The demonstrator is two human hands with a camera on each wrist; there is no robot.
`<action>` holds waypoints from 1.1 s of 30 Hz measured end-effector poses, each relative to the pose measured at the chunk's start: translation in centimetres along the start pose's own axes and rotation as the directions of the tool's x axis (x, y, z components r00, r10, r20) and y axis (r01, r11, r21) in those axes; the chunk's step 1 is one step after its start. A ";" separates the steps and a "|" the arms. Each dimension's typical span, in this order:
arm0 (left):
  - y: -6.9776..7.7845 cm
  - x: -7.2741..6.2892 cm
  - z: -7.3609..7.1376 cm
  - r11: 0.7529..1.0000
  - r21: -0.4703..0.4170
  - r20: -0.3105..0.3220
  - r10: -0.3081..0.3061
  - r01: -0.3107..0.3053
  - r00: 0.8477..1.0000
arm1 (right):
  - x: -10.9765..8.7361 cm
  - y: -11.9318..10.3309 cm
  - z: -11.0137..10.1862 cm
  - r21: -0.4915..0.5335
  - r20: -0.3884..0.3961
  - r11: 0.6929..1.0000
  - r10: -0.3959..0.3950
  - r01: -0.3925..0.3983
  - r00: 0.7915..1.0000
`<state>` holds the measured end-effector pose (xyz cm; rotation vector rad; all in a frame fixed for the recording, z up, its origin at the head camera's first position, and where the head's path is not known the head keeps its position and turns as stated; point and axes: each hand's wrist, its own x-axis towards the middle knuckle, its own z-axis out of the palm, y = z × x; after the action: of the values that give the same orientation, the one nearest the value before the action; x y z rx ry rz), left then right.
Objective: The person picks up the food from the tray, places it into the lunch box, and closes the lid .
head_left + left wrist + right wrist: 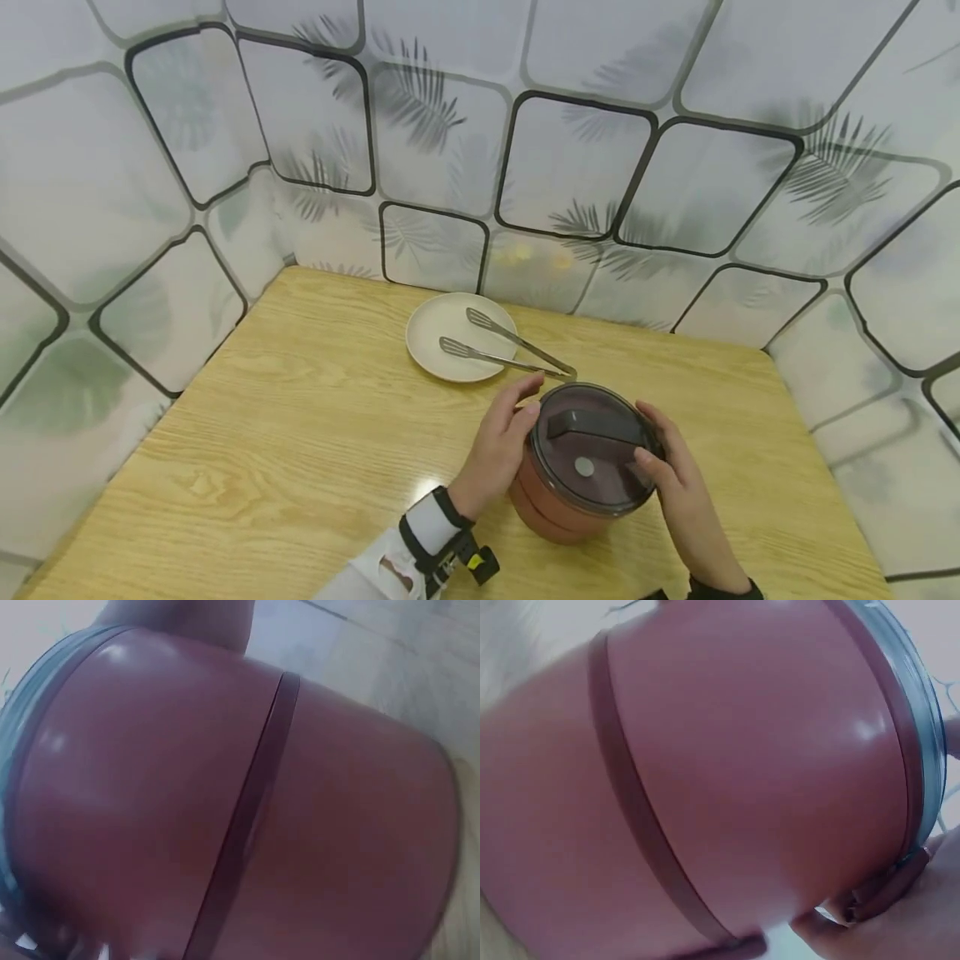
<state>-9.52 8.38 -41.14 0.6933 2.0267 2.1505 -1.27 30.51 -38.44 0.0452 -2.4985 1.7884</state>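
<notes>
A round reddish-orange pot (551, 504) stands on the table under a dark see-through lid (584, 492) with a raised bar handle and a pale round spot. My left hand (495, 446) holds it at the left, thumb and fingers at the lid's rim. On the other side my right hand (686, 492) grips the rim, its thumb over the lid's edge. The pot's smooth wall (150, 787) fills the left wrist view, a darker band running round it. In the right wrist view, right-hand fingers (885, 896) curl near the rim.
Behind the pot is a white plate (427, 337) near the table's back edge. Metal tongs (457, 347) with slotted ends lie across it, their joined end close to the lid. Patterned curtains (442, 175) enclose the wooden table (262, 417) at back and sides.
</notes>
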 end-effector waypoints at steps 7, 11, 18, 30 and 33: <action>-0.7 0.0 1.8 0.999 0.020 0.003 0.047 -0.047 0.999 | 0.1 0.3 0.9 0.209 -0.073 0.977 0.050 -0.033 0.996; -1.2 0.1 2.1 0.995 -0.075 -0.001 0.068 -0.068 0.998 | 0.3 0.3 1.4 0.200 -0.165 0.979 0.064 -0.030 0.984; -1.5 0.4 2.4 0.987 -0.135 0.062 0.093 -0.084 0.994 | 0.2 0.3 1.9 0.208 -0.268 0.978 0.047 0.010 0.962; -3.1 0.7 1.6 0.983 -0.144 0.090 0.125 -0.112 0.988 | 0.7 0.5 3.3 0.280 -0.401 0.958 0.066 0.054 0.914; -3.5 0.6 1.9 0.977 -0.188 0.060 0.111 -0.098 0.992 | 0.8 0.5 3.8 0.353 -0.428 0.934 0.104 0.060 0.898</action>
<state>-10.09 10.73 -44.33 0.8529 1.7645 2.2993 -2.22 27.08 -40.09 -0.3351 -1.8502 1.9714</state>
